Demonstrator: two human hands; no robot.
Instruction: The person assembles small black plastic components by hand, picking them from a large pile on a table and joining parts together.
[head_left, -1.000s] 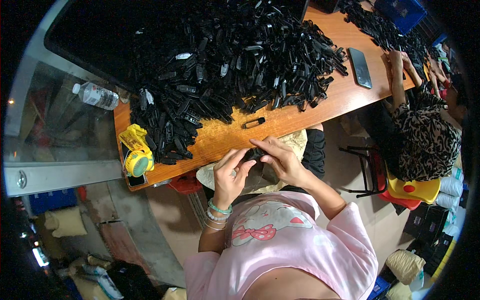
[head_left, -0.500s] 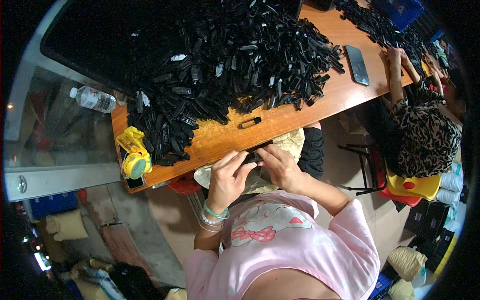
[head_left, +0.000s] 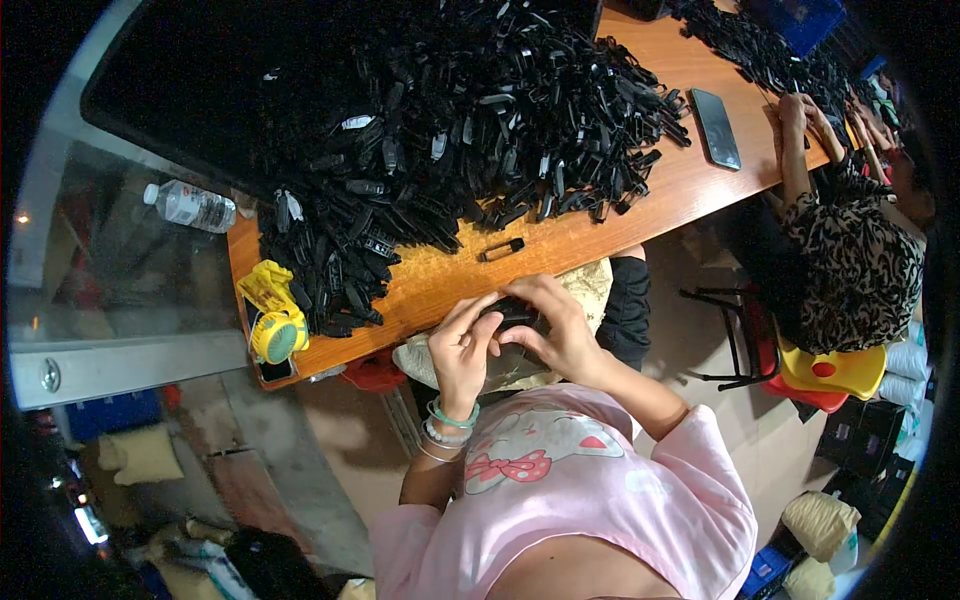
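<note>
Just off the table's near edge, my two hands work together on a small black plastic part [head_left: 515, 312]. My left hand [head_left: 465, 345] has its thumb and fingers closed on the part's left side. My right hand [head_left: 560, 325] curls over it, thumb below and fingers above, closed on the other side. Its exact kind cannot be made out between the fingers. One loose black oblong plastic piece [head_left: 501, 250] lies alone on the wooden table just beyond my hands. Past it spreads a large heap of similar black plastic pieces [head_left: 450, 140].
A yellow tape-measure-like tool [head_left: 275, 325] sits at the table's [head_left: 420, 285] left corner. Nearby are a water bottle [head_left: 192, 206] and, to the right, a dark phone [head_left: 714, 130]. A co-worker [head_left: 850, 260] sits on the right beside a yellow stool [head_left: 830, 370].
My hands have drawn closer together and turned around the black part. My right fingers now arch over it. The heap and the lone piece stay where they were.
</note>
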